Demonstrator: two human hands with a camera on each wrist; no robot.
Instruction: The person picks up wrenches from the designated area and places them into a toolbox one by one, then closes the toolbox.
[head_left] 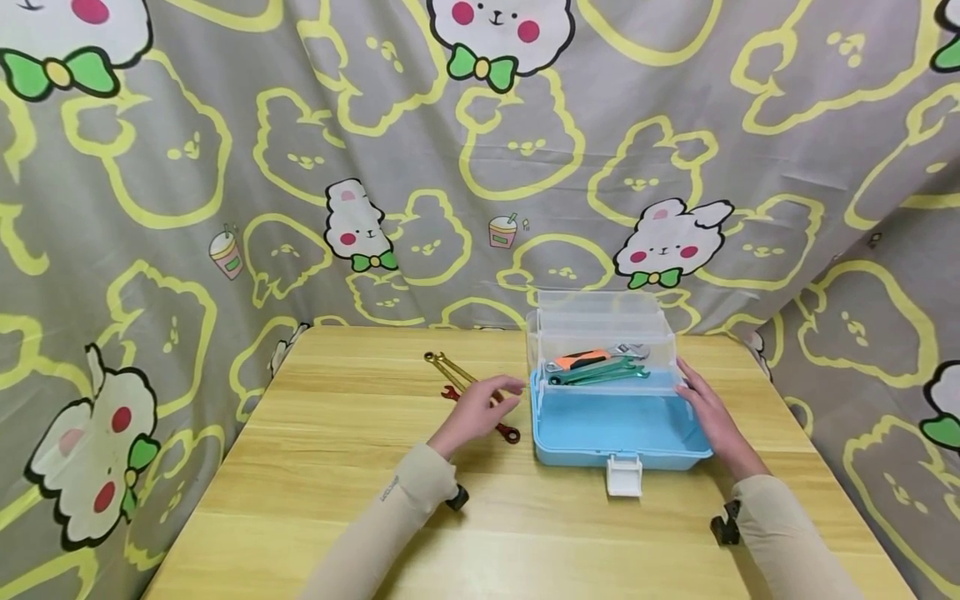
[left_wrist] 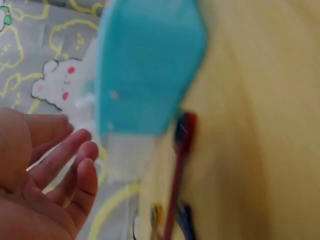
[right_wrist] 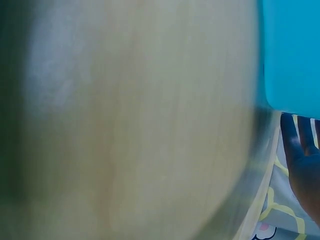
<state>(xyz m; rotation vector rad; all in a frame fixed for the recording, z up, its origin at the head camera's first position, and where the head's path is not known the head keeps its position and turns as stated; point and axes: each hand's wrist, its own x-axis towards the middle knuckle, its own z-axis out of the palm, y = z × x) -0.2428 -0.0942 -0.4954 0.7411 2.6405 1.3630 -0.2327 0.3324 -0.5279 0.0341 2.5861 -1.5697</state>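
Observation:
A light blue toolbox point(head_left: 615, 427) stands open on the wooden table point(head_left: 337, 467), with a clear lift-out tray point(head_left: 600, 332) raised at its back. In the tray lie an orange-handled tool and green wrenches point(head_left: 600, 369). My left hand point(head_left: 483, 406) hovers with relaxed fingers just left of the box, over a red wrench point(head_left: 511, 432) and beside gold wrenches point(head_left: 448, 366). The left wrist view shows that hand point(left_wrist: 65, 170) with an empty palm, near the box point(left_wrist: 150, 65) and the red wrench point(left_wrist: 182, 145). My right hand point(head_left: 705, 408) lies with straight fingers against the box's right side; it shows as the hand point(right_wrist: 302, 160) below the box point(right_wrist: 292, 50).
A white latch point(head_left: 624, 477) hangs from the box's front edge. A grey curtain point(head_left: 225, 167) printed with rabbits closes off the back and both sides of the table. The right wrist view is heavily blurred.

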